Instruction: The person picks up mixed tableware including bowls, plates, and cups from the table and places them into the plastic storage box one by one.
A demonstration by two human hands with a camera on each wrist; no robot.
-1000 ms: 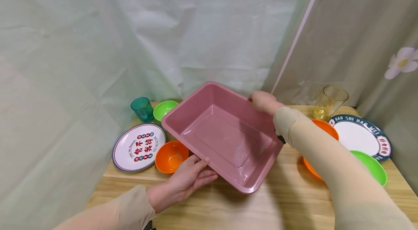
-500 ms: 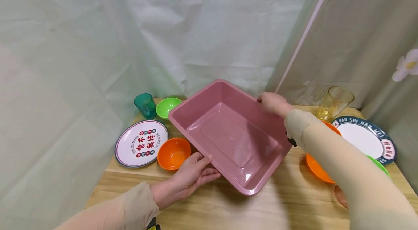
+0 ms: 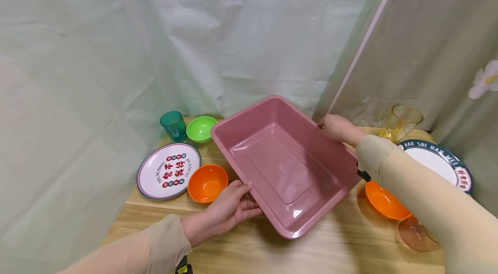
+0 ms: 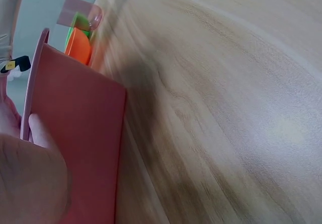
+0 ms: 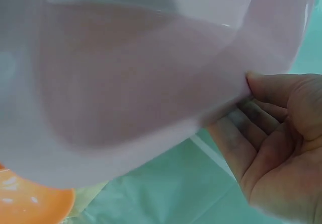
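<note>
A pink plastic basin [image 3: 285,166] with nothing inside is held tilted over the middle of the table. My left hand [image 3: 229,209] pinches its near-left rim, thumb on top and fingers beneath. On the far-right rim my right hand [image 3: 337,129] keeps its grip; in the right wrist view the right thumb [image 5: 269,85] presses the inside while the fingers curl behind the wall. Close over the wooden tabletop [image 4: 201,93] is the basin's underside in the left wrist view. An orange bowl [image 3: 207,183] sits just beyond my left hand.
At left are a white plate [image 3: 159,174], a teal cup [image 3: 173,126] and a green bowl [image 3: 201,129]. On the right stand an orange bowl [image 3: 387,202], a pinkish clear glass [image 3: 414,235], a blue-rimmed plate [image 3: 461,170] and a yellowish glass [image 3: 404,120]. A curtain [image 3: 249,27] hangs behind.
The basin has shifted right and turned slightly clockwise. My right hand has moved right and a little nearer, uncovering the pinkish glass, while my left hand keeps its hold on the rim.
</note>
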